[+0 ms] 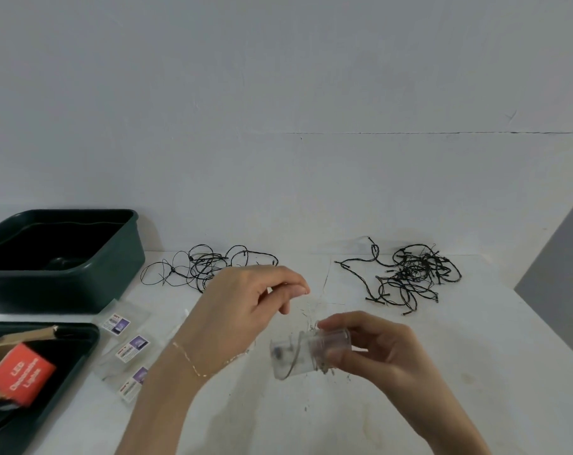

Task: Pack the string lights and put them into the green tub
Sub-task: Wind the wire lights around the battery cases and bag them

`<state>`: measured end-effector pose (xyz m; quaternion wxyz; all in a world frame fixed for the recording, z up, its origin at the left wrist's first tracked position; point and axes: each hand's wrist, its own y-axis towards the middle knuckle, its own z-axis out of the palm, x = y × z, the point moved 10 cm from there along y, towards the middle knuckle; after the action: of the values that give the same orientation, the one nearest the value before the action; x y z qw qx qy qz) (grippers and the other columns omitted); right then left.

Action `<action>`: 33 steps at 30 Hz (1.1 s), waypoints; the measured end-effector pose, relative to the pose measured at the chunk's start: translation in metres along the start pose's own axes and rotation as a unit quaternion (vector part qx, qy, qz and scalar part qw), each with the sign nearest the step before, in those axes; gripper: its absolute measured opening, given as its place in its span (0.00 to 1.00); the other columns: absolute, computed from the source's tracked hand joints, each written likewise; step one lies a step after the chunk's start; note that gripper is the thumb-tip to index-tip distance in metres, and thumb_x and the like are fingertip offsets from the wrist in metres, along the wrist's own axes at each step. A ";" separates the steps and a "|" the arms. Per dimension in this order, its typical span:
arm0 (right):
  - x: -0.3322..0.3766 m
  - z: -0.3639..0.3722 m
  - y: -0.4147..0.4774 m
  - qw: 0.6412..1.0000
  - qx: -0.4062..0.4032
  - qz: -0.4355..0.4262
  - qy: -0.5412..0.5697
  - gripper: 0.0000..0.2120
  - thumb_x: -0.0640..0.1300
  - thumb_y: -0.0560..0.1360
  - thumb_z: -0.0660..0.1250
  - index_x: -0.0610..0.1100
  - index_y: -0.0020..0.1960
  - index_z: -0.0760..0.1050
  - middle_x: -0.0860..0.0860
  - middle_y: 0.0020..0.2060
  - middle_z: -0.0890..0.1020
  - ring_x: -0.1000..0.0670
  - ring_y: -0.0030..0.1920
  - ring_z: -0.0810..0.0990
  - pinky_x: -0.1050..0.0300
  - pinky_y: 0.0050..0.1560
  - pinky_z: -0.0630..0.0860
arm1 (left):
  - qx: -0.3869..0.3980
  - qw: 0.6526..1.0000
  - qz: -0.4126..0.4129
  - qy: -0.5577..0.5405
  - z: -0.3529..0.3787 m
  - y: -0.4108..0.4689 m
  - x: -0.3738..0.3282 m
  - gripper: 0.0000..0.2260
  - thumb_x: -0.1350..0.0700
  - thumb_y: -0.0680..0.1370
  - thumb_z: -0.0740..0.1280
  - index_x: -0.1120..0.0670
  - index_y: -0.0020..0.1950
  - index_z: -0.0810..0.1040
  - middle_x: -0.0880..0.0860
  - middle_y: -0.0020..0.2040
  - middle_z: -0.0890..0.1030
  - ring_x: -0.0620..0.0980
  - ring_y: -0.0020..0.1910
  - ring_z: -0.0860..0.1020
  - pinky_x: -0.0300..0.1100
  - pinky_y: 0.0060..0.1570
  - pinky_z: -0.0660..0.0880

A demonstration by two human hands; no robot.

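White wall (pixel 278 93) rises behind a white tabletop (pixel 475 372) that carries everything. Over its middle, the left hand (pixel 242 310) pinches a fine silvery wire (pixel 312 315) between thumb and forefinger, its other fingers loosely curled, with a thin gold bracelet (pixel 193 362) on the wrist. The wire runs down to a clear plastic case (pixel 295 356), which the right hand (pixel 377 349) grips at one end with curled fingers and thumb; the case is tilted and blurred, and what is inside it cannot be made out. Two loose tangles of black string lights lie near the wall, the left tangle (pixel 203 267) just beside the green tub (pixel 134 244) and the right tangle (pixel 413 274) well apart from it. The tub stands at the far left against the wall, its inside dark. Nearer, a second green tub (pixel 81 349) holds a red box (pixel 19 376) printed "LED Decorative Lights". Three clear packets (pixel 127 349) with purple labels lie in a row just beside it.
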<state>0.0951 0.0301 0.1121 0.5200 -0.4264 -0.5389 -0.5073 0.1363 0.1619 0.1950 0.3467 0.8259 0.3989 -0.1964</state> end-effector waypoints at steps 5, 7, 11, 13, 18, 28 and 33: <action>0.000 0.004 -0.002 0.999 0.017 0.017 0.029 0.13 0.35 0.62 0.72 0.43 0.46 0.83 0.44 0.40 0.85 0.52 0.40 0.82 0.64 0.39 0.76 | 0.017 0.992 -0.043 -0.120 0.014 0.001 0.016 0.05 0.53 0.74 0.68 0.47 0.42 0.83 0.44 0.28 0.79 0.43 0.23 0.65 0.29 0.26 0.61; 0.001 0.007 -0.003 0.999 0.028 0.021 0.027 0.13 0.36 0.62 0.72 0.45 0.46 0.84 0.45 0.39 0.85 0.52 0.40 0.82 0.64 0.40 0.76 | 0.023 0.986 -0.048 -0.159 0.020 -0.001 0.018 0.05 0.49 0.74 0.67 0.45 0.41 0.84 0.44 0.28 0.79 0.43 0.25 0.65 0.32 0.26 0.62; 0.002 0.008 -0.004 0.998 0.040 0.023 0.043 0.12 0.36 0.62 0.73 0.46 0.45 0.84 0.46 0.37 0.84 0.52 0.38 0.81 0.63 0.39 0.76 | 0.034 0.982 -0.065 -0.176 0.033 -0.001 0.024 0.05 0.50 0.73 0.67 0.44 0.41 0.84 0.44 0.28 0.79 0.44 0.26 0.66 0.33 0.28 0.64; 0.005 0.007 -0.005 0.997 0.039 0.014 0.060 0.13 0.38 0.60 0.75 0.45 0.45 0.84 0.46 0.36 0.84 0.52 0.36 0.81 0.63 0.38 0.75 | 0.038 0.977 -0.082 -0.191 0.039 -0.003 0.029 0.06 0.48 0.71 0.68 0.44 0.40 0.84 0.45 0.27 0.79 0.43 0.26 0.67 0.32 0.28 0.63; 0.011 -0.001 -0.005 0.994 0.013 -0.022 0.105 0.15 0.43 0.58 0.79 0.44 0.44 0.83 0.45 0.38 0.84 0.50 0.38 0.81 0.60 0.39 0.77 | 0.088 0.952 -0.137 -0.260 0.065 -0.015 0.039 0.05 0.51 0.66 0.70 0.41 0.36 0.84 0.46 0.33 0.83 0.42 0.34 0.78 0.38 0.38 0.73; 0.008 -0.028 -0.010 0.977 -0.168 -0.061 0.113 0.13 0.37 0.60 0.78 0.46 0.42 0.80 0.43 0.38 0.85 0.50 0.36 0.81 0.64 0.40 0.76 | 0.077 0.938 -0.193 -0.276 0.086 -0.051 0.025 0.09 0.55 0.77 0.67 0.43 0.44 0.84 0.48 0.25 0.77 0.44 0.20 0.66 0.32 0.24 0.64; 0.016 -0.039 -0.013 0.963 -0.237 -0.098 0.084 0.09 0.39 0.63 0.72 0.49 0.42 0.80 0.44 0.37 0.85 0.51 0.38 0.82 0.61 0.41 0.78 | 0.103 0.932 -0.213 -0.275 0.091 -0.063 0.016 0.09 0.58 0.78 0.65 0.46 0.51 0.81 0.49 0.27 0.79 0.43 0.20 0.68 0.34 0.24 0.67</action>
<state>0.0853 -0.0112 0.1247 0.3947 -0.4388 -0.3967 -0.7030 0.0915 0.1313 0.0974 0.3055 0.6666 0.4322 -0.5249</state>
